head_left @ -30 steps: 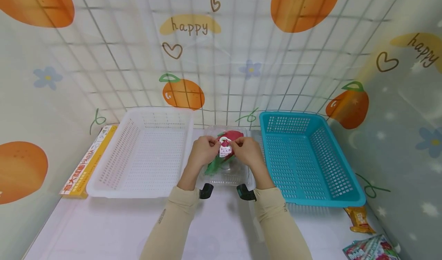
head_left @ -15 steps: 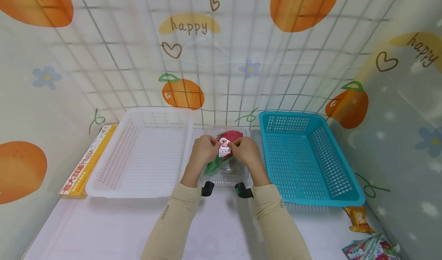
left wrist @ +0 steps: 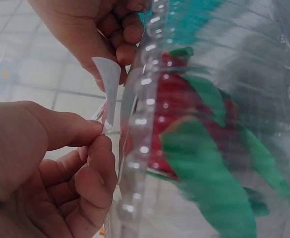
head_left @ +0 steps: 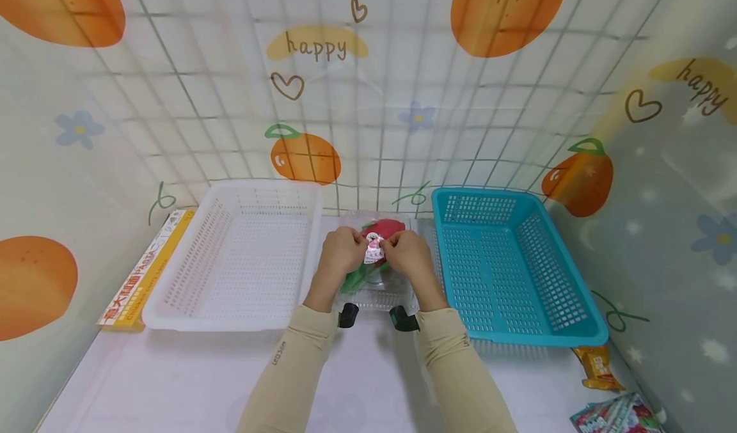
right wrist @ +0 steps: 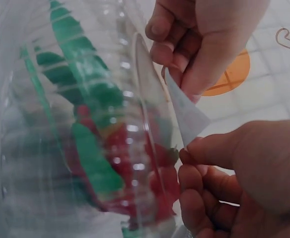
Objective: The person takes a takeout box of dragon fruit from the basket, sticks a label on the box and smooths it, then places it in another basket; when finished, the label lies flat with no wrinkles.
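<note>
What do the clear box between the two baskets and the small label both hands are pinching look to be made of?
The clear box looks like thin, glossy transparent plastic: the red and green contents show through it, and its ribbed rim catches highlights. The label seems to be paper or thin film, white with pink print; it curls away from the box where the left hand and right hand pinch it.

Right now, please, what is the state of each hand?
Left hand: its fingers pinch the small white paper label on the clear plastic box.
Right hand: its fingers pinch the same label.
</note>
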The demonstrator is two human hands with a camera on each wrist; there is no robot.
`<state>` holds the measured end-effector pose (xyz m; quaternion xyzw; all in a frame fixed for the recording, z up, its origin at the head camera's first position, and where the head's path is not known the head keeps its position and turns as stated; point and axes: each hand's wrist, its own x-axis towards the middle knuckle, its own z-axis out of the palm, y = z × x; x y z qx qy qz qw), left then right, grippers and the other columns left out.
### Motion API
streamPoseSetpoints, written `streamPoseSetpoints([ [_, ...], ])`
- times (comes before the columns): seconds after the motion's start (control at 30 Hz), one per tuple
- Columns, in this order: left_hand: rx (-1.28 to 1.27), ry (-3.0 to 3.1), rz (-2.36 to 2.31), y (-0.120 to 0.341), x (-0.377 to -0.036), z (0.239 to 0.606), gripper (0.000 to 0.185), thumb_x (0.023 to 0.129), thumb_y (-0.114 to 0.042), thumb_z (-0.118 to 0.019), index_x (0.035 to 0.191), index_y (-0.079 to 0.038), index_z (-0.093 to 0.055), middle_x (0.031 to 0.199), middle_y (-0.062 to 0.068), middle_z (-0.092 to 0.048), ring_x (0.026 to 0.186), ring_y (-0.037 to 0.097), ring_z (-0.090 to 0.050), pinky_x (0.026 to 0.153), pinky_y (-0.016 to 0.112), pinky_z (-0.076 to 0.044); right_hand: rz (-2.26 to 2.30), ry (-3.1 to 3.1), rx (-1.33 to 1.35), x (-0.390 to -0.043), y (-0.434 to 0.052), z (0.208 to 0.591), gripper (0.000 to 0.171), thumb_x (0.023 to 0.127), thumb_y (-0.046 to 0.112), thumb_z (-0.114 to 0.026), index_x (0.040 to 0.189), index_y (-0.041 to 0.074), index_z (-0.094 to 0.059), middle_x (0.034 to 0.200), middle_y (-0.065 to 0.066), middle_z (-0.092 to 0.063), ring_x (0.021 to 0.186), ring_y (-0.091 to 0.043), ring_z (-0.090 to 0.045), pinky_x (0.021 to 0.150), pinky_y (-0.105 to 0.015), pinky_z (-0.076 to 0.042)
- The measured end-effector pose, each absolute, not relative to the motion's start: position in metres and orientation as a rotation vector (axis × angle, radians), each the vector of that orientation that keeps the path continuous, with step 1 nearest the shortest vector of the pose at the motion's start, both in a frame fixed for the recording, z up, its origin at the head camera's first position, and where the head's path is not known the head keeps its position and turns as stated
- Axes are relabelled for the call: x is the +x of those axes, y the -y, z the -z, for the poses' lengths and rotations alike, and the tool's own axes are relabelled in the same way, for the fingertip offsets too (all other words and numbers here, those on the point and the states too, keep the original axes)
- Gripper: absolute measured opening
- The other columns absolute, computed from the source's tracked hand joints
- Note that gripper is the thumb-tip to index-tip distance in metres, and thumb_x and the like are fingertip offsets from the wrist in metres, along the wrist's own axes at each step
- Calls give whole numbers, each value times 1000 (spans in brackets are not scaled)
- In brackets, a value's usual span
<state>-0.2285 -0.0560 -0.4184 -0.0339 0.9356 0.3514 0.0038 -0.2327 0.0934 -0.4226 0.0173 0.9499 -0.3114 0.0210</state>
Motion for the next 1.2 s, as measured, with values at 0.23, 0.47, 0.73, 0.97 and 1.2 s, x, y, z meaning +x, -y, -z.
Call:
streamPoseSetpoints([
  [0.23, -120, -2941, -1074, 55, -228, 419, 22, 95, -18, -60, 83, -5, -73, 82, 12, -72, 66, 20, -59, 51, 25, -41, 960, -2935, 83, -233, -91, 425, 32, 97, 33, -66, 76, 10, -74, 71, -6, -70, 62, -18, -57, 49, -25, -39],
  [0.47, -134, -2998, -1005, 52, -227, 422, 23, 94, -19, -64, 77, -6, -71, 81, 12, -73, 65, 22, -60, 55, 29, -46, 908, -2994, 83, -232, -88, 430, 34, 96, 33, -66, 70, 12, -72, 70, -5, -70, 61, -19, -58, 47, -26, -40],
  [0.73, -122, -3031, -937, 49, -229, 422, 27, 95, -20, -66, 72, -6, -69, 73, 11, -69, 60, 21, -57, 50, 28, -42, 832, -3071, 58, -232, -86, 431, 28, 95, 32, -68, 79, 9, -75, 80, -8, -75, 68, -22, -64, 53, -29, -49],
  [0.97, -111, -3077, -907, 44, -232, 426, 32, 95, -23, -68, 70, -3, -67, 77, 16, -72, 65, 26, -65, 54, 35, -51, 861, -3115, 96, -233, -85, 435, 26, 94, 33, -71, 87, 8, -69, 83, -10, -72, 73, -24, -64, 57, -31, -53],
  [1.2, -105, -3174, -890, 42, -235, 429, 37, 96, -27, -69, 76, 3, -71, 83, 22, -75, 75, 38, -72, 65, 47, -60, 883, -3135, 125, -236, -85, 438, 29, 94, 35, -71, 84, 8, -68, 80, -10, -71, 70, -23, -63, 54, -28, -50],
])
